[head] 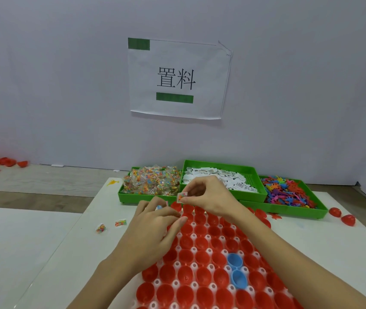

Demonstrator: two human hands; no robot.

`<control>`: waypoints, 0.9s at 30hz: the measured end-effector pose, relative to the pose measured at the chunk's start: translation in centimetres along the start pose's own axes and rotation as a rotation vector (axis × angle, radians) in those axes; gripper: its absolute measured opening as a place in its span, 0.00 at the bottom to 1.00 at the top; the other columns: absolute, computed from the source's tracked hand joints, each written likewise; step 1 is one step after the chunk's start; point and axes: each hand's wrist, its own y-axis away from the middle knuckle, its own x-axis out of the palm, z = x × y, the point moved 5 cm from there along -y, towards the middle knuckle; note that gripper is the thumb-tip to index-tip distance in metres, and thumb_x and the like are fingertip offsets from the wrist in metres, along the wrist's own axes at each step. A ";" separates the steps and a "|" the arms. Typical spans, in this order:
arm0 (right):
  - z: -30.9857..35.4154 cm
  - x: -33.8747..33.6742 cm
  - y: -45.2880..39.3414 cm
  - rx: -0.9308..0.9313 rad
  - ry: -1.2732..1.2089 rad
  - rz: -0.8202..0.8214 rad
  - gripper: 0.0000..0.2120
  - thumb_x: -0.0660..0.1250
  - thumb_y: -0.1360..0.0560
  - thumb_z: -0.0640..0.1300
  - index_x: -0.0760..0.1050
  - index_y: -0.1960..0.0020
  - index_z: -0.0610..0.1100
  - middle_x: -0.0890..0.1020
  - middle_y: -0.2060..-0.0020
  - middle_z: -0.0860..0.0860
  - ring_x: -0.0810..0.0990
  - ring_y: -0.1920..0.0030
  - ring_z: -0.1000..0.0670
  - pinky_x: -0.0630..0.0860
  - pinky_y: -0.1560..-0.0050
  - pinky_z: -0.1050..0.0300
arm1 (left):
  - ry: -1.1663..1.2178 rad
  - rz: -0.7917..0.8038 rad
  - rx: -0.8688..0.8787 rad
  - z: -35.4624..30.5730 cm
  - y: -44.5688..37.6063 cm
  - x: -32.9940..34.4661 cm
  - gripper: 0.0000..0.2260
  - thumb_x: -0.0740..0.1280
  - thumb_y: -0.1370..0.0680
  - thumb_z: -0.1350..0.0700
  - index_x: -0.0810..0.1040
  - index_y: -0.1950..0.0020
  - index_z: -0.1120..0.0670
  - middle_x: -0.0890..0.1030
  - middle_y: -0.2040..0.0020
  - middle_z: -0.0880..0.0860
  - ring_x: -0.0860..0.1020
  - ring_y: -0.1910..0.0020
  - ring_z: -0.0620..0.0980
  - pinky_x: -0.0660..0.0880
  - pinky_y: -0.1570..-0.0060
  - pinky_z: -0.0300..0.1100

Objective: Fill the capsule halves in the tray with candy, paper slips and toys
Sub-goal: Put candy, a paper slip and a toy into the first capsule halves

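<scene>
A small clear candy packet [182, 195] is pinched between the thumb and fingertips of the right hand [206, 196], which hovers over the far edge of the capsule tray [208, 250] with its wrist bent and the forearm crossing the tray from the lower right. The left hand [155, 228] reaches in from the lower left, fingers curled around more packets, one with a blue speck [159, 207] showing at its fingertips, its thumb lying over the tray's far left cups. The white tray sits on the worktop [50, 253] right in front of the person and holds rows of open red capsule halves [204, 243], too many and too covered by the arms to count, plus two blue capsule halves [235, 260] one behind the other. Beyond the tray stand three green bins: the left one [124, 195] heaped with candy packets, the middle one [251, 172] holding white paper slips [233, 180], the right one [320, 208] full of coloured plastic toys [286, 192]. Two stray candy packets [110, 226] lie on the worktop left of the tray, and two loose red halves [342, 216] lie at the right. A paper sign [177, 79] hangs on the wall.
</scene>
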 end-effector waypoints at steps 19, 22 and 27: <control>0.6 2.8 -1.6 0.068 0.324 0.048 0.05 0.78 0.28 0.43 0.85 0.54 0.45 0.87 0.59 0.49 0.80 0.62 0.56 0.69 0.67 0.75 | -0.063 -0.020 0.051 0.4 0.2 0.3 0.29 0.45 0.15 0.40 0.86 0.49 0.46 0.84 0.50 0.38 0.75 0.37 0.41 0.58 0.35 0.42; 0.7 2.8 -1.6 0.068 0.308 0.072 0.06 0.80 0.29 0.43 0.86 0.54 0.45 0.87 0.60 0.50 0.80 0.63 0.58 0.69 0.67 0.76 | -0.008 -0.003 0.064 0.4 0.2 0.3 0.29 0.45 0.16 0.40 0.86 0.47 0.48 0.85 0.47 0.39 0.75 0.33 0.38 0.56 0.30 0.39; 0.7 2.2 -1.7 0.034 0.310 0.061 0.05 0.77 0.27 0.44 0.85 0.53 0.44 0.84 0.63 0.52 0.80 0.63 0.58 0.70 0.67 0.75 | -0.016 0.037 0.122 0.2 0.1 0.4 0.29 0.44 0.15 0.42 0.84 0.43 0.50 0.84 0.45 0.42 0.79 0.42 0.42 0.61 0.31 0.37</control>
